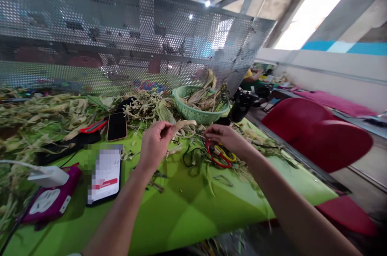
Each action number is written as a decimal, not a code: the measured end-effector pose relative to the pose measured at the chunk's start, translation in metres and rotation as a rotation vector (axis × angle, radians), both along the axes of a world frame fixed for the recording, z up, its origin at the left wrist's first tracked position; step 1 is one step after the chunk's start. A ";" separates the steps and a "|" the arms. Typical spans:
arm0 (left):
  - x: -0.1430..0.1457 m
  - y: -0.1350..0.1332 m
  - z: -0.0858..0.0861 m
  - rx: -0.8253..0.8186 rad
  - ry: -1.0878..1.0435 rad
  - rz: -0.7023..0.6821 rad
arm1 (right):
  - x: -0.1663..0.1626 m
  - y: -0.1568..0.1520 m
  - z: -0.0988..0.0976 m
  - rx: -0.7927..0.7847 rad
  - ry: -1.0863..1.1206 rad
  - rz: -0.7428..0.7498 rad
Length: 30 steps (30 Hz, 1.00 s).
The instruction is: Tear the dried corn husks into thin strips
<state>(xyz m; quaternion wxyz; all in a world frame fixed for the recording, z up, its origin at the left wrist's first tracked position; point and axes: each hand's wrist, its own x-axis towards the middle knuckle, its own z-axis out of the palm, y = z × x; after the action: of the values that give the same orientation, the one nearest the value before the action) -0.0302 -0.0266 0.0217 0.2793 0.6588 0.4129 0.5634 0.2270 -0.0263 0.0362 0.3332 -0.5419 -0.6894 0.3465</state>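
Observation:
My left hand (156, 140) pinches a pale, dry strip of corn husk (185, 123) between thumb and fingers, its end pointing right. My right hand (225, 135) is closed, fingertips together, just right of the strip; what lies between them is too small to make out. Under that hand are scissors with red and yellow handles (218, 162); whether the hand touches them cannot be told. A black cord (190, 156) and loose husk scraps lie between the two hands. Behind them stands a green plastic basket (198, 115) with dried husks (199, 96) in it.
Dried husks (69, 107) heap along the table's left and back. On the green table (181, 215) lie a lit phone (105, 179), a dark phone (117, 126), a red cutter (94, 125) and a purple power strip (51, 199) with a white plug. A perforated metal screen (121, 26) rises behind; red chairs (314, 131) stand right.

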 end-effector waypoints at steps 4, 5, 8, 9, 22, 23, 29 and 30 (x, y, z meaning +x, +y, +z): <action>-0.001 -0.003 0.001 -0.006 0.009 0.012 | 0.026 -0.028 -0.025 0.122 -0.593 -0.128; -0.001 -0.003 0.001 -0.012 0.010 0.007 | 0.029 -0.034 -0.030 0.164 -0.680 -0.157; 0.000 -0.003 0.001 -0.034 0.000 0.000 | 0.033 -0.044 -0.037 0.175 -0.804 -0.190; 0.000 -0.003 0.001 -0.041 -0.006 0.001 | 0.033 -0.044 -0.038 0.150 -0.819 -0.202; -0.001 0.005 -0.004 -0.121 -0.047 0.025 | 0.052 -0.052 0.019 -0.242 0.125 -0.156; -0.001 0.005 -0.004 -0.133 -0.053 0.023 | 0.048 -0.056 0.020 -0.264 0.191 -0.157; -0.001 0.007 -0.005 -0.236 -0.130 -0.003 | 0.021 -0.061 0.007 -0.194 0.276 -0.096; -0.001 0.007 -0.005 -0.260 -0.144 -0.012 | 0.020 -0.060 0.003 -0.140 0.235 -0.063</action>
<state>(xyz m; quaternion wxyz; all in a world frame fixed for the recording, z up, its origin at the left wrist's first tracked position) -0.0313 -0.0194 0.0164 0.3944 0.5774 0.4575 0.5494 0.2468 -0.0863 0.0397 0.3838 -0.5407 -0.6026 0.4442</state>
